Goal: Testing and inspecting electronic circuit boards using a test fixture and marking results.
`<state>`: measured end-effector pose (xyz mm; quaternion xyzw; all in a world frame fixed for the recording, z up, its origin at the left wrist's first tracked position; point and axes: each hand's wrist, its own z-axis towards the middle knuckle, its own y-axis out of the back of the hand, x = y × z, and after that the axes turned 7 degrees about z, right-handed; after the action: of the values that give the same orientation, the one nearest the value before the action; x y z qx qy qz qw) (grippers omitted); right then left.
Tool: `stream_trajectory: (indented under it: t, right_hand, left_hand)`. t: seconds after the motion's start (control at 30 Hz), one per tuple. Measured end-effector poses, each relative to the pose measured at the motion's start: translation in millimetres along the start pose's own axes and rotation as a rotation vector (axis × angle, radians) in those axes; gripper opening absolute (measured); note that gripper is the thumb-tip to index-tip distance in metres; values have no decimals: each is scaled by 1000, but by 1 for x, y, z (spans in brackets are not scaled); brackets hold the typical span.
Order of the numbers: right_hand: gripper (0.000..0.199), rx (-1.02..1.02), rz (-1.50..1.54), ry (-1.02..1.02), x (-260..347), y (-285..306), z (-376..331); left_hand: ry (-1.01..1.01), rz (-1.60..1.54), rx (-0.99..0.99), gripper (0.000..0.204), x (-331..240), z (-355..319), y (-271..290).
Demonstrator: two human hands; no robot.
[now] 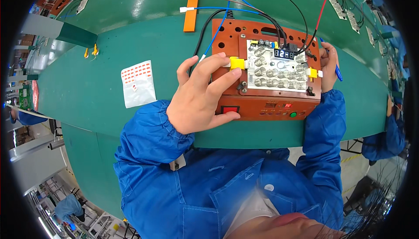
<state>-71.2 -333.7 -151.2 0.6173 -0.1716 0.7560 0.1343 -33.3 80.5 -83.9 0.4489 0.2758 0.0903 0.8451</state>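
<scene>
The circuit board point(277, 66), white and studded with clear round cups, lies on top of a reddish-brown test fixture point(271, 99), which stands near the desk's point(109, 86) near edge, right of its middle. The left hand point(198, 92) is spread, index and middle fingertips on the yellow clip point(237, 63) at the board's left side, thumb resting beside the fixture's red switch point(230, 109). The right hand point(330, 64) is curled round a blue pen point(338, 74) at the fixture's right side, its fingertips partly hidden. A second yellow clip point(313, 73) sits at the board's right. Blue wires point(214, 8) with white ends extend toward the desk's far edge, where an orange strip point(192, 7) lies. A white label sheet point(139, 92) with red stickers lies left of the left hand.
</scene>
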Motion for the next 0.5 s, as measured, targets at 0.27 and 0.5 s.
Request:
stream_trajectory:
  t: [0.27, 0.5]
  right_hand:
    - [51, -169, -59, 40, 19, -10, -5]
    - [63, 341, 113, 415, 114, -50, -24]
  left_hand:
    - [20, 14, 43, 99, -1, -1, 1]
    - [-4, -5, 35, 103, -1, -1, -1]
